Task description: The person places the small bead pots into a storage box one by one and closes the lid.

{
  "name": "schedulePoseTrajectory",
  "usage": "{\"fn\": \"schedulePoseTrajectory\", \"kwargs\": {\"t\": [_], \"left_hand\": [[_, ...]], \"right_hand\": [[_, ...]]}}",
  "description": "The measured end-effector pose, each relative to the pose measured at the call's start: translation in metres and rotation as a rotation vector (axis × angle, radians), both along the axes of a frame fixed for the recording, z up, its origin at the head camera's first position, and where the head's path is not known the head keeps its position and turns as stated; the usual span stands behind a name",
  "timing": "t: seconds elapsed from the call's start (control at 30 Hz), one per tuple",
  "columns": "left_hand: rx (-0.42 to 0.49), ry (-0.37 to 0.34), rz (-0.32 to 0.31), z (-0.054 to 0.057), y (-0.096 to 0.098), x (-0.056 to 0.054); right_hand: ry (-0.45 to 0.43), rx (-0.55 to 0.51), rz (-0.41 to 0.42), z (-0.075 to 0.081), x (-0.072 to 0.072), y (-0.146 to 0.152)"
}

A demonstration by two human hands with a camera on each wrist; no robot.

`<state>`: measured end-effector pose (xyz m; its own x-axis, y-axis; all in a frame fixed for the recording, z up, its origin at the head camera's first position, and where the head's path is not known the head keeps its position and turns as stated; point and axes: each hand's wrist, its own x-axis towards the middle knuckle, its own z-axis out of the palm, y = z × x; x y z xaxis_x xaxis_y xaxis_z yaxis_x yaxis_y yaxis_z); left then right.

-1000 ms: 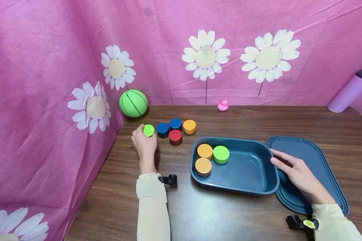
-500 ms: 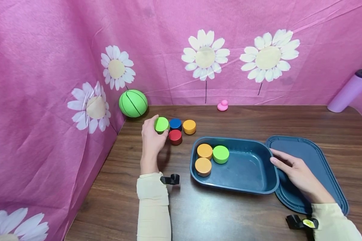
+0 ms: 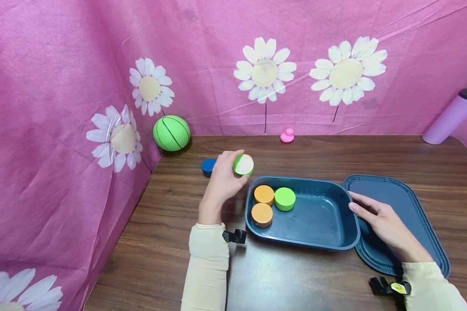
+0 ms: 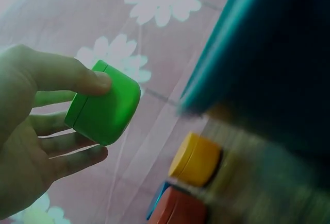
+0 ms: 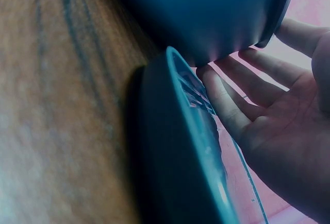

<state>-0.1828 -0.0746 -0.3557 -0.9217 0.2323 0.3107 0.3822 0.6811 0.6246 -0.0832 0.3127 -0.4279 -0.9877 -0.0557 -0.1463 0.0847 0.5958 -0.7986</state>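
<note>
My left hand [image 3: 222, 179] pinches a small green round lidded tin [image 4: 111, 105] between thumb and fingers, raised above the table just left of the blue box [image 3: 319, 222]. My right hand [image 3: 385, 222] grips that box by its right end, thumb at the rim and fingers against the outer wall [image 5: 206, 13]. Inside the box, at its left, sit two orange tins [image 3: 264, 195] and another green tin [image 3: 285, 199]. A blue tin [image 3: 208, 166] shows behind my left hand. The left wrist view shows a yellow-orange tin [image 4: 196, 159] and a red tin [image 4: 180, 206] on the table.
The box's blue lid [image 3: 393, 194] lies on the wooden table to the right, partly beneath my right hand. Along the back are a green ball [image 3: 172, 133], a pink duck [image 3: 287, 136] and a purple cylinder [image 3: 449, 119]. A pink flowered cloth [image 3: 214, 65] hangs behind.
My left hand has lifted the green tin from the far left and carried it rightward, past the blue and red tins, toward the box. My right hand and the box have stayed put.
</note>
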Motion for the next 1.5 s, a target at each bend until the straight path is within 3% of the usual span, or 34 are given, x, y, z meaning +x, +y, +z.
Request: {"fn": "schedulePoseTrajectory", "kwargs": {"t": [0.3,0.63,0.93,1.17,1.5], "left_hand": [[0.002,-0.108,-0.153,0.003,0.021,0.006],[-0.018,-0.140,-0.268,0.004,0.028,0.008],[0.024,-0.208,-0.412,0.004,0.030,0.009],[-0.017,-0.212,-0.455,0.003,0.033,0.011],[-0.057,-0.273,-0.503,0.003,0.035,0.013]], "right_hand": [[-0.018,0.007,0.001,0.001,0.000,0.000],[-0.043,0.010,0.007,0.005,-0.002,-0.002],[-0.046,0.010,0.005,0.005,-0.002,-0.003],[-0.054,0.009,0.004,0.004,-0.002,-0.002],[-0.058,-0.042,0.001,0.004,-0.001,-0.003]]}}
